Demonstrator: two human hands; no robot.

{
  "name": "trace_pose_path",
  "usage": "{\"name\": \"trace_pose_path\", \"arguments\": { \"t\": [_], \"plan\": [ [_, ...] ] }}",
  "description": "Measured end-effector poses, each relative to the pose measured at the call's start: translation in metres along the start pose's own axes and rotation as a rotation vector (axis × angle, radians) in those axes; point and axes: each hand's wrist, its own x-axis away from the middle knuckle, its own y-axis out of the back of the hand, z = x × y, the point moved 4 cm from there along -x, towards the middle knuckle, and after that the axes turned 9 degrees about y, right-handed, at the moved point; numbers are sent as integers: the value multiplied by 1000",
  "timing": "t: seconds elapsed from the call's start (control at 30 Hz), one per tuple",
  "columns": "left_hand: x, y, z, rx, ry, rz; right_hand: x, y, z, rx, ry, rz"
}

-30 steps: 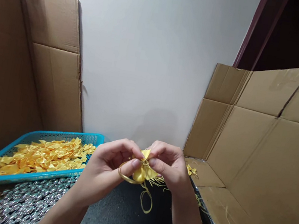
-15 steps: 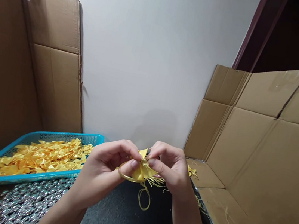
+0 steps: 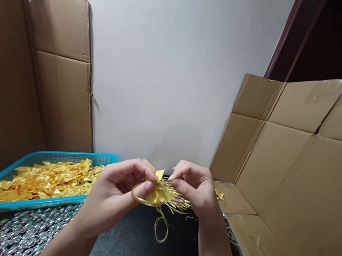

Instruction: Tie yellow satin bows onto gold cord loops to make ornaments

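Observation:
My left hand (image 3: pixel 129 184) pinches a yellow ribbon bow (image 3: pixel 160 194) between thumb and forefinger. A thin gold ring (image 3: pixel 146 203) sits against the bow and runs under the thumb. From the bow hangs a loop of yellow cord (image 3: pixel 161 230). Just to the right, my right hand (image 3: pixel 192 187) is closed in a pinch, a small gap away from the bow. What its fingertips hold, if anything, is too small to make out. Behind the hands lies a pile of thin gold strips (image 3: pixel 178 205), with a small pink object (image 3: pixel 178 199) among them.
At left a blue plastic basket (image 3: pixel 29 201) holds many yellow ribbon bows (image 3: pixel 52 180). Silver beads (image 3: pixel 25 230) lie in front of it on the dark tabletop (image 3: pixel 138 252). Cardboard walls (image 3: pixel 298 183) stand on both sides, with a white wall (image 3: pixel 167 67) behind.
The right fingertips have come away from the bow, opening a small gap. My left hand, bow and ring have shifted slightly left, and more of the gold strips and pink object shows.

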Motion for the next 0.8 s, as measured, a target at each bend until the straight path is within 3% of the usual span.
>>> {"name": "trace_pose_path", "arguments": {
  "t": [0.8],
  "plan": [
    [-2, -4, -2, -24, -33, 13, 0, -4, 2, -3, -10, -4]
  ]
}}
